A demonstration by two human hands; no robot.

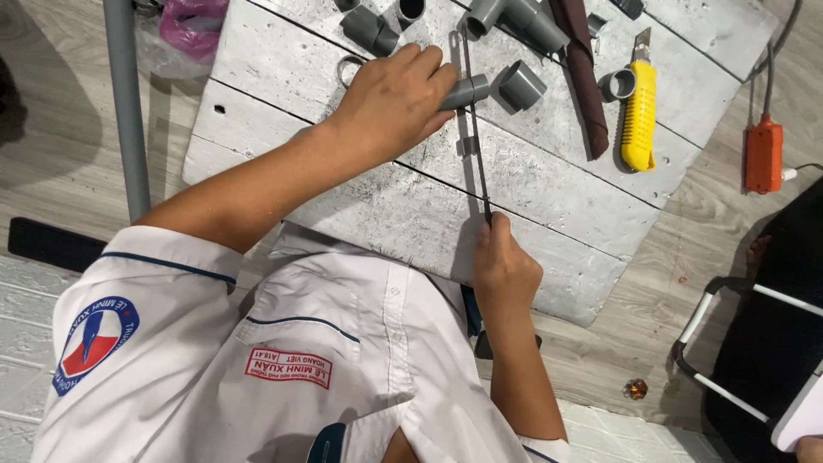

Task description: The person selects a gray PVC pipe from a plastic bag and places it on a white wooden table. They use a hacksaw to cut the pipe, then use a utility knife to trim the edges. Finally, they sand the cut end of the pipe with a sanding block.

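Note:
My left hand presses a short grey pipe piece down on a grey concrete-like board; its fingers are wrapped over the pipe's left end. My right hand is closed on the near end of a thin dark saw blade. The blade runs away from me across the board and crosses the pipe piece just right of my left fingers. A grey coupling lies next to the pipe's free end.
Several grey pipe fittings lie at the board's far side, with a yellow utility knife, a dark brown rolled strip and a grey ring. An orange corded box lies right. A long grey pipe stands left.

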